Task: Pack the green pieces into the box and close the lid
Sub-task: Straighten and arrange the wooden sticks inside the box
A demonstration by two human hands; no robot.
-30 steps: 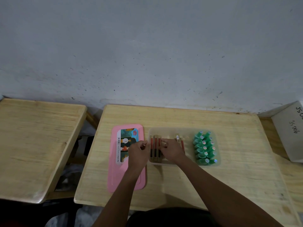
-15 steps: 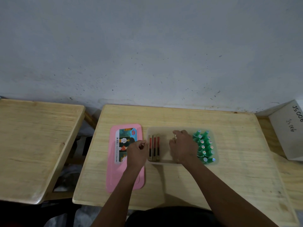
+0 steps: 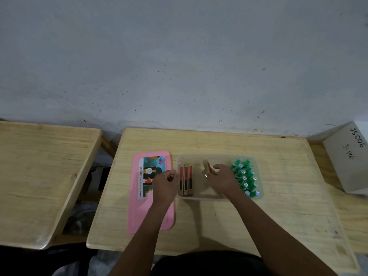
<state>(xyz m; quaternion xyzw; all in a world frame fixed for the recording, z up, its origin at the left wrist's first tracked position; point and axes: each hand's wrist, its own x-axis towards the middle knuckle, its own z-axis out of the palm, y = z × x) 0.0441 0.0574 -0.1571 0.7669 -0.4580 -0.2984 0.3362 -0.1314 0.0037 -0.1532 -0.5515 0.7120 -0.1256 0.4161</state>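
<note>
- Green pieces point(image 3: 245, 177) packed at right end of clear box point(image 3: 199, 157), on worktop point(image 3: 278, 206).
- Right hand point(image 3: 224, 181) inside box, fingers point(image 3: 218, 166) pinching tilted red stick point(image 3: 207, 168).
- Left hand point(image 3: 165, 184) at box's left wall, fingers curled; grip impossible to tell.
- Pink lid point(image 3: 139, 212) just left of box.

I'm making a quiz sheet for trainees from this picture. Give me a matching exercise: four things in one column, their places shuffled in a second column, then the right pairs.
Things
1. pink lid
2. green pieces
3. red-and-black sticks
4. white carton marked JS006

Places
A. left end of the clear box
B. flat on the table, left of the clear box
C. right edge of the view
D. right end of the clear box

Pairs: 1-B, 2-D, 3-A, 4-C
</note>
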